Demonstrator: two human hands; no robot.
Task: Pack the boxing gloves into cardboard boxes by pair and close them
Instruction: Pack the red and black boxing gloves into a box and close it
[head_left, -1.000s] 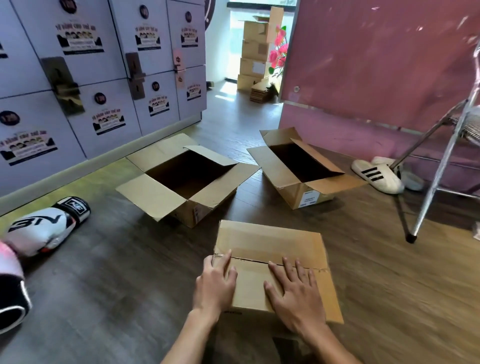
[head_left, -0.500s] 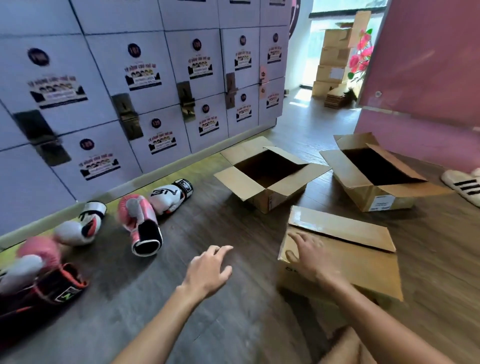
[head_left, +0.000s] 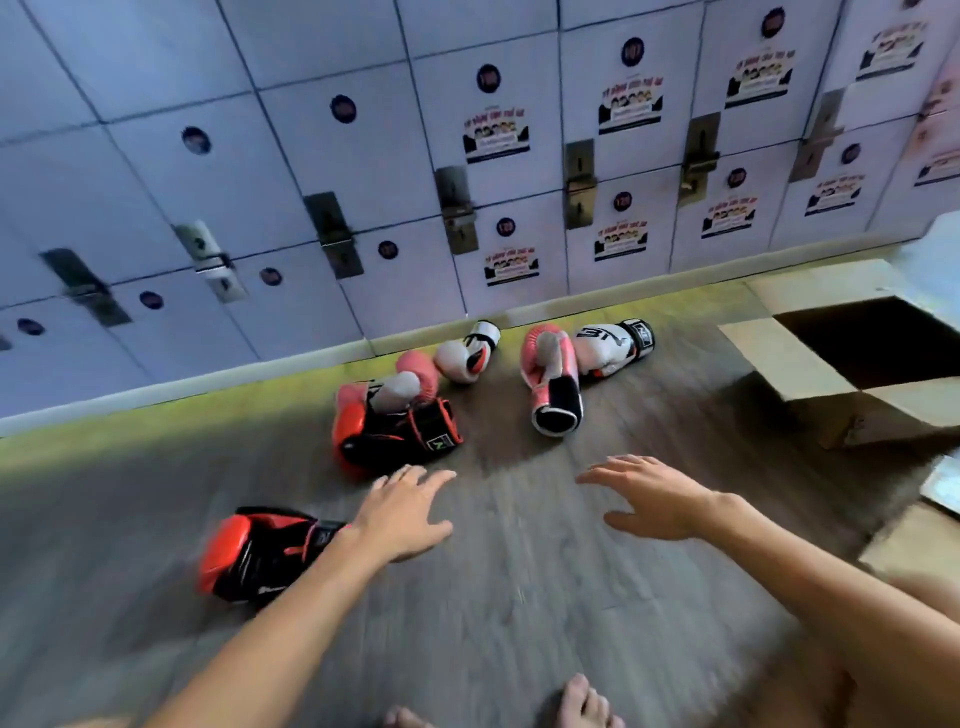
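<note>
**One box shut, the gloves on the floor not yet packed**

Six boxing gloves lie loose on the floor (head_left: 519, 597) below the lockers (head_left: 363, 156), so most of the packing appears still to be done. Nearest the person is a black and orange glove (head_left: 260, 556), partly hidden under the left forearm. Its likely partner (head_left: 395, 431) lies further out, touching a pink glove (head_left: 413, 366) behind it. A white glove (head_left: 467, 351) sits just beside those. To the right, a pink glove with a black cuff (head_left: 553, 384) touches a second white glove (head_left: 613, 340). The pairs are mixed, so sorting comes before packing.

An open box (head_left: 810, 371) stands at the right with its flaps spread. Its inside is dark and nothing shows in it. The corner of another box (head_left: 914, 540) shows at the lower right edge.

The left hand (head_left: 400, 514) reaches over the floor with fingers straight and spread, holding nothing, its tips close to the further black and orange glove. The right hand (head_left: 660, 499) is likewise flat and empty, well short of the gloves.

A second ago both hands pressed flat on the closed flaps of a box. Half a second ago the left had lifted away while the right stayed on it. Now both are off it, and the view has swung left to the gloves, leaving the second open box out of sight.
</note>
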